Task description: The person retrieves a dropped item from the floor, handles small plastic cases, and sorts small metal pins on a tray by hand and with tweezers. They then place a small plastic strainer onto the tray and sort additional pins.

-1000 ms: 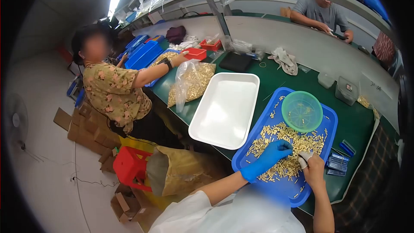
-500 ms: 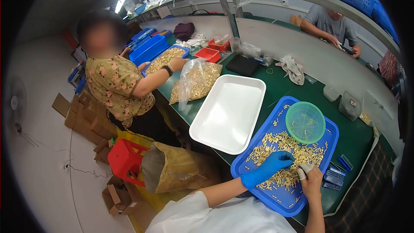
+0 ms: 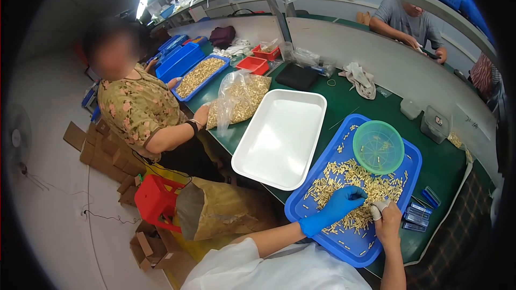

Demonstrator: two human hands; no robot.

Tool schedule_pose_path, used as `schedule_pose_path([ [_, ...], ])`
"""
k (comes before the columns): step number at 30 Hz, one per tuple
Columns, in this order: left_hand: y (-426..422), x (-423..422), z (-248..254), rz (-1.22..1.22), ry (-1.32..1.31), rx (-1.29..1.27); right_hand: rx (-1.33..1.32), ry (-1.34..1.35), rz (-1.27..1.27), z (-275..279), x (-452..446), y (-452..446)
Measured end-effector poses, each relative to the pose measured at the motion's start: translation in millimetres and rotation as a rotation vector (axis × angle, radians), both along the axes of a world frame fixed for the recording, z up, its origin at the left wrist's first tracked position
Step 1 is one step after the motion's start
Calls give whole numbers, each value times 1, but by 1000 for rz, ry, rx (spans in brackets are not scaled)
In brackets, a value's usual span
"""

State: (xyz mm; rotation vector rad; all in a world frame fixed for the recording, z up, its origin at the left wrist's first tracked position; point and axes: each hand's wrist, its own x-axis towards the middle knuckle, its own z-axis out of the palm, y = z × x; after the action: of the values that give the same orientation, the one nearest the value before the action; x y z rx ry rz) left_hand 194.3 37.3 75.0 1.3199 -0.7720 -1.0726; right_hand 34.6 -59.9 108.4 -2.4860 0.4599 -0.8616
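A blue tray point(image 3: 355, 258) lies before me, spread with many small brass pins point(image 3: 349, 174). My left hand point(image 3: 344, 205), in a blue glove, is over the pile with thumb and fingers pinched together. Close on its right, my right hand point(image 3: 388, 220) has white finger covers on some fingers, which are curled closed above the pins. Whatever sits in either pinch is too small to make out. A round green sieve point(image 3: 371, 139) rests at the tray's far end with a few pins in it.
Left of the blue tray lies a white tray point(image 3: 279, 139). Beyond it are a clear bag of brass pieces point(image 3: 244, 99) and a co-worker point(image 3: 140, 102) beside another filled blue tray point(image 3: 180, 96). Small blue cases point(image 3: 416, 216) lie at right. Another person point(image 3: 408, 27) sits across the partition.
The co-worker's hand has moved down from the far tray to the bag's side. My hands stay almost in place over the pins; the view has shifted slightly.
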Motion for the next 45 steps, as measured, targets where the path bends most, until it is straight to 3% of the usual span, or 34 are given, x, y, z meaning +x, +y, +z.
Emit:
schedule_pose_path([
  [5,0,-1,3,-18,2,-6,27,-22,0,-1,1,0],
  [8,0,-3,2,-22,94,-33,265,-62,-34,3,3,5],
  [12,0,-7,0,-28,-23,5,67,-63,22,-2,1,-2],
  [24,-1,-2,1,-61,133,70,98,-96,46,3,5,1],
  [32,0,-11,1,-33,92,-7,-2,-24,15,-16,-6,-7],
  [36,-1,-10,0,-15,99,14,204,-75,-66,1,3,4],
  [45,1,-6,9,-11,179,60,163,38,-109,-7,-2,-2],
])
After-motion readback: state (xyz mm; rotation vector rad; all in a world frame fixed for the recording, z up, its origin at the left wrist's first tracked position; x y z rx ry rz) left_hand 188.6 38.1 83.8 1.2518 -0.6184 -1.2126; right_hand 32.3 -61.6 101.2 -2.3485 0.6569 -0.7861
